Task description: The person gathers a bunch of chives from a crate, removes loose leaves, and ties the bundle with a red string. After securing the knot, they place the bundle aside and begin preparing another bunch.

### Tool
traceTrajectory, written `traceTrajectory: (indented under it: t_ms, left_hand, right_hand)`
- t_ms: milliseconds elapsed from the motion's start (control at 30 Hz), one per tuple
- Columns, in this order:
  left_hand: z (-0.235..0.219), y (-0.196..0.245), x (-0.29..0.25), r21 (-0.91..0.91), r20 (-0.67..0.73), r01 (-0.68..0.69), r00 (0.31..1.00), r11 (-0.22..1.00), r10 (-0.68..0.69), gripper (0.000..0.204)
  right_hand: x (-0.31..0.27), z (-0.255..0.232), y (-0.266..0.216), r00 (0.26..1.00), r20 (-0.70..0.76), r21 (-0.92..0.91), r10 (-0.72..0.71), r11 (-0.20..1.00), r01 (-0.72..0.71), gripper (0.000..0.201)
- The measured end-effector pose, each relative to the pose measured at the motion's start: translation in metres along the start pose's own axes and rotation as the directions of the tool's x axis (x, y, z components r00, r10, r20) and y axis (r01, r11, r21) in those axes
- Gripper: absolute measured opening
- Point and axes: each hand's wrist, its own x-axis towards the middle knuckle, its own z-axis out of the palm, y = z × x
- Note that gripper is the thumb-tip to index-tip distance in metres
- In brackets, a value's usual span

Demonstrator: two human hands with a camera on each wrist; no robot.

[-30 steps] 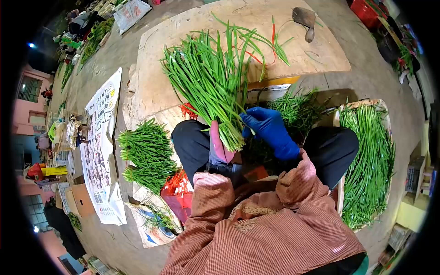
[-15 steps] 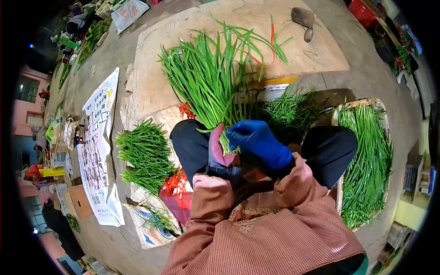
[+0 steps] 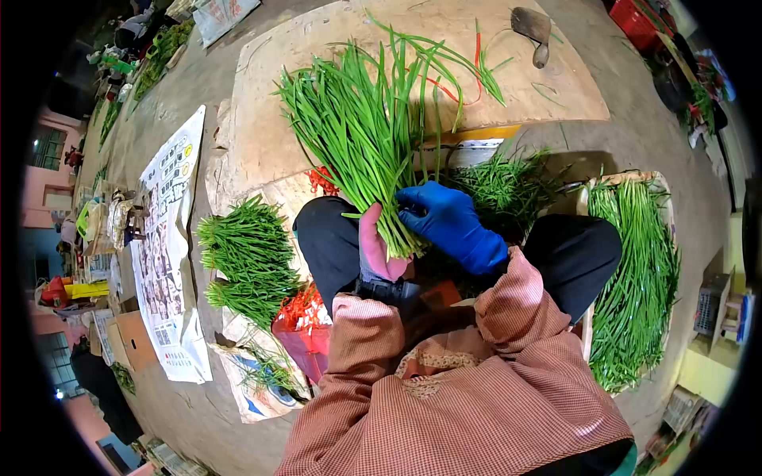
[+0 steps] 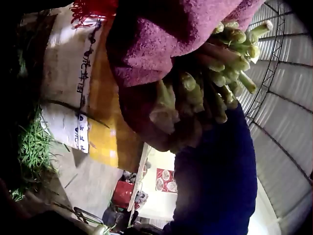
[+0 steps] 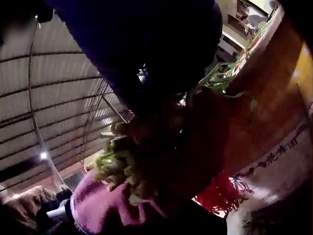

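Observation:
A large bunch of garlic chives point(image 3: 357, 135) fans out over the board, its pale stem ends toward the person. The left hand point(image 3: 381, 252), in a pink glove, grips the bunch low down with the thumb across the front. In a blue glove, the right hand point(image 3: 459, 228) has its fingers curled in at the bunch's right side, pinching at the stalks just above the left hand. The left wrist view shows the cut stem ends point(image 4: 230, 54) poking out of the pink glove, with the blue glove point(image 4: 215, 176) behind them. The right wrist view is dark around the fingers.
A wooden board point(image 3: 262, 151) lies ahead, with a cleaver point(image 3: 532, 28) and red ties point(image 3: 479, 59). Tied chive bundles point(image 3: 250, 262) and a red bag of ties point(image 3: 305, 337) stand left. Loose greens point(image 3: 508, 190) lie between the knees; a full crate of chives point(image 3: 668, 202) sits right.
The right hand dipped to the stem ends in front of the bunch, then rose back to its right side. The left hand has kept its hold on the chives.

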Motion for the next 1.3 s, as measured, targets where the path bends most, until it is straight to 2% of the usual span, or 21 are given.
traceTrajectory:
  t_ms: [67,200,267,433,500,533,567,633,700,767,833,900,967,1033,1067,1133,1167,1200,1233,1267,1300]
  left_hand:
    - [-0.001,-0.002,0.001,-0.026,0.005,-0.003,1.000,1.000,0.003,0.038]
    - [-0.005,-0.008,0.000,-0.019,-0.011,-0.021,1.000,1.000,0.020,0.043]
    - [-0.017,-0.007,0.004,-0.029,-0.059,-0.009,0.998,1.000,0.008,0.048]
    - [0.000,-0.008,0.009,0.030,-0.091,0.020,0.996,0.999,-0.018,0.041]
    - [0.008,-0.013,0.010,0.152,-0.114,-0.130,0.982,0.980,0.148,0.043]
    - [-0.001,-0.005,0.010,0.047,-0.007,0.044,0.999,0.998,-0.044,0.042]
    - [-0.004,-0.004,0.010,0.049,-0.006,0.049,0.999,0.998,-0.048,0.042]
    - [-0.003,-0.004,0.009,-0.024,-0.061,0.095,0.994,0.995,-0.096,0.039]
    - [-0.006,-0.002,0.013,-0.045,-0.092,0.126,0.987,0.991,-0.130,0.038]
    - [-0.004,-0.003,0.014,-0.156,-0.212,0.100,0.968,0.983,-0.132,0.037]
    - [-0.006,-0.005,0.017,-0.051,-0.137,-0.041,0.990,0.998,0.034,0.035]
    - [-0.016,0.001,0.024,-0.139,0.056,0.094,0.995,0.986,-0.087,0.033]
    - [-0.012,-0.001,0.023,-0.166,0.000,0.017,1.000,0.986,-0.017,0.033]
    - [-0.002,0.002,0.023,0.001,0.093,0.038,0.995,0.999,-0.038,0.038]
    - [0.005,-0.001,0.021,-0.283,0.010,0.093,0.996,0.955,-0.094,0.038]
    - [-0.001,0.004,0.021,-0.235,-0.080,0.096,0.990,0.967,-0.118,0.039]
    - [-0.001,0.004,0.020,-0.228,-0.095,0.074,0.991,0.971,-0.098,0.039]
    - [0.000,0.003,0.020,-0.227,-0.097,0.075,0.990,0.971,-0.099,0.039]
    - [0.000,0.004,0.021,-0.194,-0.059,0.070,0.995,0.978,-0.082,0.038]
    - [0.001,0.004,0.021,-0.162,-0.021,0.065,0.997,0.985,-0.069,0.037]
    - [-0.002,-0.001,0.021,-0.162,-0.026,0.072,0.997,0.984,-0.077,0.037]
  right_hand:
    - [0.004,0.005,0.001,0.995,-0.003,-0.143,-0.103,0.985,0.101,0.023]
    - [0.009,0.008,0.005,0.995,0.014,-0.140,-0.099,0.985,0.100,0.014]
    - [0.006,0.012,0.008,0.981,-0.107,-0.056,-0.160,0.986,0.155,0.007]
    - [-0.022,0.015,-0.002,0.991,-0.105,0.029,-0.078,0.996,0.082,0.006]
    - [-0.032,0.014,-0.004,0.999,0.015,0.140,-0.030,0.990,0.027,0.006]
    - [-0.038,0.014,-0.007,0.999,0.014,0.190,-0.040,0.981,0.037,0.006]
    - [-0.043,0.012,-0.011,0.999,0.010,0.189,-0.038,0.981,0.036,0.006]
    - [-0.049,0.007,-0.018,0.978,0.185,0.408,0.099,0.897,-0.168,0.006]
    - [-0.053,0.002,-0.015,0.983,0.176,0.407,0.045,0.906,-0.114,0.006]
    - [-0.063,-0.002,-0.012,0.936,0.319,0.516,0.148,0.801,-0.303,0.007]
    - [-0.074,-0.010,-0.010,0.938,0.339,0.432,0.075,0.873,-0.226,0.010]
    - [-0.093,-0.012,-0.007,0.881,0.467,0.317,0.079,0.915,-0.250,0.015]
    - [-0.113,-0.021,-0.004,0.845,0.520,0.301,0.124,0.899,-0.317,0.019]
    - [-0.133,-0.034,0.008,0.782,0.580,0.147,0.227,0.915,-0.375,0.020]
    - [-0.138,-0.042,0.013,0.781,0.579,0.142,0.234,0.914,-0.379,0.020]
    - [-0.133,-0.057,0.017,0.748,0.574,0.230,0.332,0.812,-0.537,0.020]
    - [-0.125,-0.067,0.015,0.827,0.469,0.210,0.309,0.871,-0.444,0.016]
    - [-0.117,-0.079,0.014,0.894,0.314,0.370,0.321,0.825,-0.427,0.012]
    - [-0.096,-0.105,-0.005,0.716,0.385,0.346,0.582,0.628,-0.697,0.008]
    - [-0.090,-0.116,0.002,0.819,0.201,0.310,0.537,0.758,-0.574,0.007]
    - [-0.087,-0.127,0.021,0.956,-0.052,0.239,0.287,0.933,-0.267,0.003]
